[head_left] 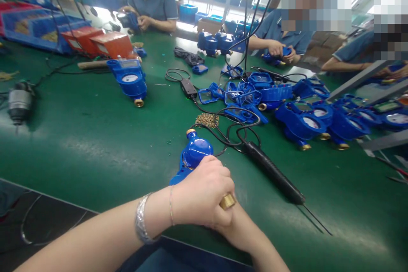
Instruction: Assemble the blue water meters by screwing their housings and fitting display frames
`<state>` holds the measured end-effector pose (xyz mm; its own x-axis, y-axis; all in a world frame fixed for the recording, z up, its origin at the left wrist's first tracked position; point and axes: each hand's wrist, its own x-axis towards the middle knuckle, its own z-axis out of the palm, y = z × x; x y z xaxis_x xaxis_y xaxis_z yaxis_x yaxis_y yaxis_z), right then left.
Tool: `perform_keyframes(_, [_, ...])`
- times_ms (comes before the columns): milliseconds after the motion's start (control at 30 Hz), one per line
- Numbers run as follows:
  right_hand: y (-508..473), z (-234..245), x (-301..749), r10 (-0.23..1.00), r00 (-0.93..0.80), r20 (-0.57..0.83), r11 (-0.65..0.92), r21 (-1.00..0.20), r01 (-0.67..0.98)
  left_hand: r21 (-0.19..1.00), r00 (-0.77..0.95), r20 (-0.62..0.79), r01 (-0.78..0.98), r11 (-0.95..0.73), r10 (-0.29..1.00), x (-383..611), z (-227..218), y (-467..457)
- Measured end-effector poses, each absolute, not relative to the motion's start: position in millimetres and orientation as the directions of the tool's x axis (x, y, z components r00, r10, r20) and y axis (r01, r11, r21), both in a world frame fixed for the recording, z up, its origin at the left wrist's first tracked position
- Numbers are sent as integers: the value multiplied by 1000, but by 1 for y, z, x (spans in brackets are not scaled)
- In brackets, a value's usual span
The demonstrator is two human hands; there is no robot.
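Near front table edge [47, 193] | left hand [205, 191] clasps blue meter [198, 152] | right hand [235, 223]: grip hidden | black screwdriver [274, 173] apart, rightward

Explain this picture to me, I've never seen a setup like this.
No robot here: just a person's two bare hands, filmed by a camera worn on the head, facing forward and down. The left hand, with a silver bracelet at the wrist, grips a blue meter with a brass fitting; the right hand is mostly hidden behind it. On the green table lie a pile of small brass-coloured screws, a black corded tool and more blue meters. Other people work beyond.
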<state>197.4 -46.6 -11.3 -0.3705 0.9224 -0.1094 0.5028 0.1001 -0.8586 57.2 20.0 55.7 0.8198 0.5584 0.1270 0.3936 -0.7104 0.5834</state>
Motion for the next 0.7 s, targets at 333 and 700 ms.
perform_keyframes(333, [-34, 0, 178, 979, -46, -198, -203, -967, -157, 986, 476, 71, 99, -134, 877, 3, 70, 23])
perform_keyframes(700, [-33, 20, 182, 948, 42, -316, -280, -890, -360, 989, 480, 26, -141, 48, 877, 6, 62, 18])
